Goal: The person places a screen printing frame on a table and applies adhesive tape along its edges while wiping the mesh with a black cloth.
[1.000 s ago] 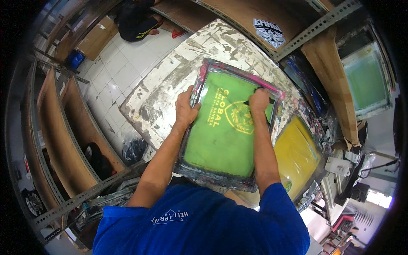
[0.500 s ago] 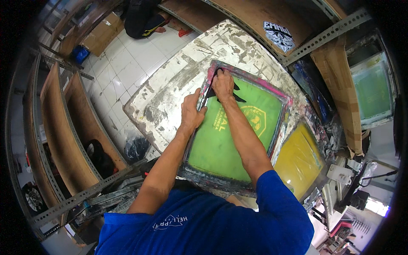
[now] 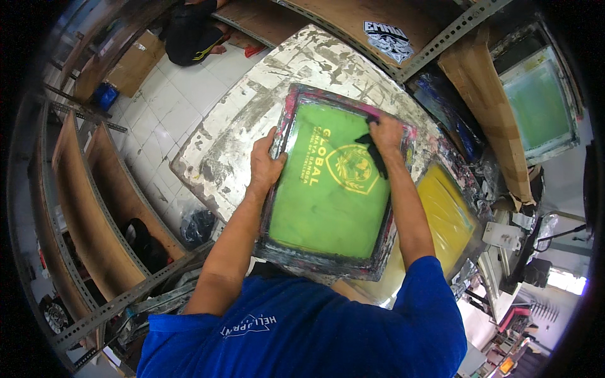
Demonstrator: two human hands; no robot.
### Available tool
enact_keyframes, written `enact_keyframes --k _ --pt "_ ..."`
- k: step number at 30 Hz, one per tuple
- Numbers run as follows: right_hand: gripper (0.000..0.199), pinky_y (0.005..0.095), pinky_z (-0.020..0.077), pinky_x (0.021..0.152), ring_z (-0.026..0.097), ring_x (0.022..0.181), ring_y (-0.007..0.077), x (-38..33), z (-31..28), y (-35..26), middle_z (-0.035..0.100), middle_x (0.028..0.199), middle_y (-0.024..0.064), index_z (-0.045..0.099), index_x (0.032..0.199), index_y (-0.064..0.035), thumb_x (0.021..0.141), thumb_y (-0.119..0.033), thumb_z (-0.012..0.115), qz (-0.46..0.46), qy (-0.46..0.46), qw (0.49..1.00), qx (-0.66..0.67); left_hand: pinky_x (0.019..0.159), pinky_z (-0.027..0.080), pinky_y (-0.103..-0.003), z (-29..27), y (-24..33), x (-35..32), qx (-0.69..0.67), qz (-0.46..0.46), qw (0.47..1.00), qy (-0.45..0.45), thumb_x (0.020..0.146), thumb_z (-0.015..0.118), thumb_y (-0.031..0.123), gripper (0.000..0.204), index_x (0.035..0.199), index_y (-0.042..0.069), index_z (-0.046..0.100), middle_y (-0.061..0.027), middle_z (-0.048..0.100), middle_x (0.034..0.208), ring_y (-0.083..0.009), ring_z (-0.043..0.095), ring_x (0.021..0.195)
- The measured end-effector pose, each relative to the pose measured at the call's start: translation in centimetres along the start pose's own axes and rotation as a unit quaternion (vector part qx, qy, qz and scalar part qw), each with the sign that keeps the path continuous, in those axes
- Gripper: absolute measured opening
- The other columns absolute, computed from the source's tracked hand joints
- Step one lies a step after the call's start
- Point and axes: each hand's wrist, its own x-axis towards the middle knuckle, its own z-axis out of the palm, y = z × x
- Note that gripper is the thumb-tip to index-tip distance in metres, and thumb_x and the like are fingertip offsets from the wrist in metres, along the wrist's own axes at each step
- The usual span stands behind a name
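Observation:
A screen printing frame with green mesh lies on a worn white table. Its mesh carries a yellow shield design and lettering. My left hand grips the frame's left side, thumb on top, its fingers partly hidden by the rim. Bunched in my right hand is a black cloth, pressed against the frame's upper right rim, with its loose end hanging over the mesh beside the shield.
A yellow screen lies right of the frame. Cardboard and another green screen stand at the right. Wooden shelves line the left. Another person is low at the far left, beyond the table.
My right hand has moved the black cloth rightward along the frame's far rim, from the upper left corner to the upper right, uncovering the lettering. My left hand stays on the left side.

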Motion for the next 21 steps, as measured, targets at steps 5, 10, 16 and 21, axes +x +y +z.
enact_keyframes --k 5,10,16,21 --pt "0.022 0.0504 0.0545 0.073 0.068 0.077 0.0417 -1.0 -2.2 7.2 0.069 0.081 0.0240 0.072 0.079 -0.0019 0.074 -0.022 0.066 0.083 0.006 0.993 -0.084 0.100 0.044 -0.039 0.5 0.1 0.3 0.001 0.020 1.000 -0.004 0.070 0.075 0.005 0.078 0.144 0.009 0.050 -0.0199 0.060 0.116 -0.0330 0.057 0.111" --pt "0.022 0.0492 0.0557 0.077 0.068 0.091 0.0399 -2.6 -3.8 2.7 0.068 0.097 0.0235 0.070 0.092 0.0006 0.078 -0.014 0.063 0.076 0.069 0.993 -0.054 0.100 0.044 -0.039 0.5 -0.3 0.3 0.020 0.016 1.000 0.009 0.070 0.076 0.005 0.079 0.144 0.009 0.050 -0.0198 0.061 0.114 -0.0327 0.057 0.110" --pt "0.022 0.0437 0.0536 0.084 0.063 0.095 0.0376 -5.2 1.6 1.6 0.064 0.100 0.0204 0.069 0.097 -0.0009 0.078 -0.012 0.064 0.072 0.103 0.988 -0.088 0.098 0.045 -0.042 0.6 0.3 0.4 0.026 0.037 0.999 0.026 0.069 0.073 0.005 0.072 0.139 0.008 0.054 -0.0200 0.063 0.112 -0.0364 0.056 0.110" --pt "0.023 0.0450 0.0532 0.083 0.062 0.096 0.0382 -2.2 5.1 -7.5 0.063 0.100 0.0220 0.069 0.091 0.0016 0.070 -0.007 0.068 0.044 0.079 0.995 0.053 0.099 0.045 -0.042 0.9 -0.4 0.4 0.011 0.051 0.998 0.032 0.068 0.073 0.004 0.075 0.140 0.010 0.053 -0.0170 0.064 0.113 -0.0358 0.056 0.111"
